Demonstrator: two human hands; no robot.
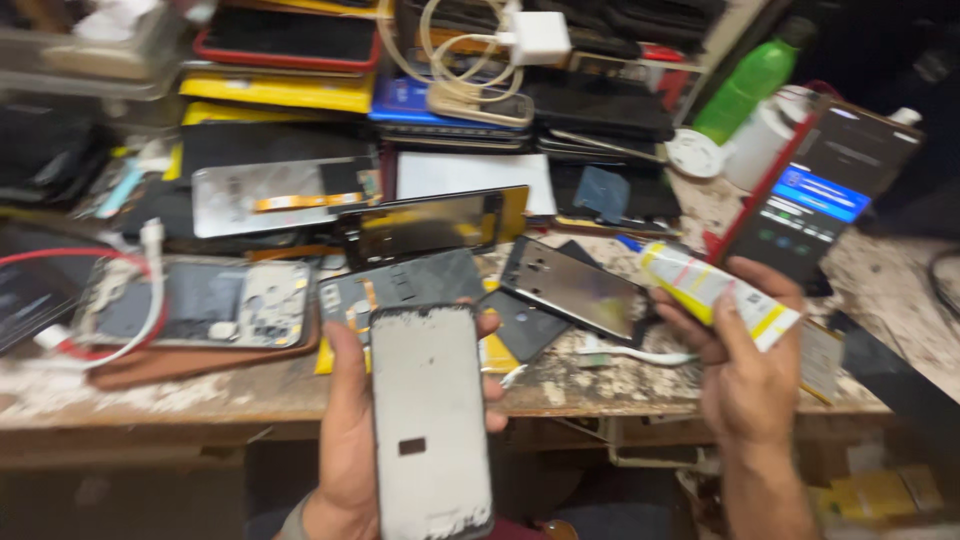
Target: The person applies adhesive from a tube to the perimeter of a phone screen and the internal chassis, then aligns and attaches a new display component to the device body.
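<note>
My left hand (345, 440) holds a grey phone screen panel (430, 420) upright over the bench's front edge, its pale back side facing me, with black residue along its rim. My right hand (745, 355) grips a white and yellow glue tube (715, 292), its blue nozzle pointing left toward a dark phone back cover (575, 290) lying on the bench.
The worn wooden bench (250, 395) is crowded with phone parts: an opened phone body (215, 305) with a white cable, a glossy screen (425, 225), stacked phones and a white charger (535, 38) at the back. A lit phone (820, 195) leans at right beside a green bottle (745, 85).
</note>
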